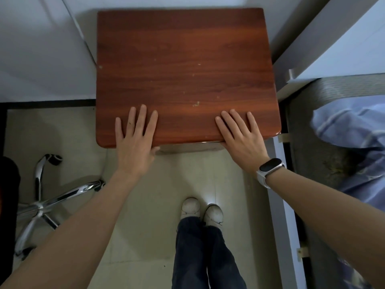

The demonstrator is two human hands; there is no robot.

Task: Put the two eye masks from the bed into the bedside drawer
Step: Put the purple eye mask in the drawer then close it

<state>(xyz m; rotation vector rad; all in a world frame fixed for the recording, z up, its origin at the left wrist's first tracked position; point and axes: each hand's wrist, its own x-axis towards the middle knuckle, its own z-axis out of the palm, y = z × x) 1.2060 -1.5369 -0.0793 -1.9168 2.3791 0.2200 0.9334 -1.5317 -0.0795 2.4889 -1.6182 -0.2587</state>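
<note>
A reddish-brown wooden bedside cabinet (183,65) fills the upper middle of the head view. My left hand (135,140) lies flat on its front left edge, fingers spread, holding nothing. My right hand (242,138), with a white watch on the wrist, lies flat on the front right edge, also holding nothing. Only a thin strip of the cabinet's front (187,147) shows under the top, so I cannot tell how the drawer stands. No eye mask is in view.
The bed (325,155) with a pale blue quilt (354,130) is on the right, behind a white bed rail (285,205). A chrome office-chair base (43,201) stands on the tiled floor at the left. My feet (201,211) are below the cabinet.
</note>
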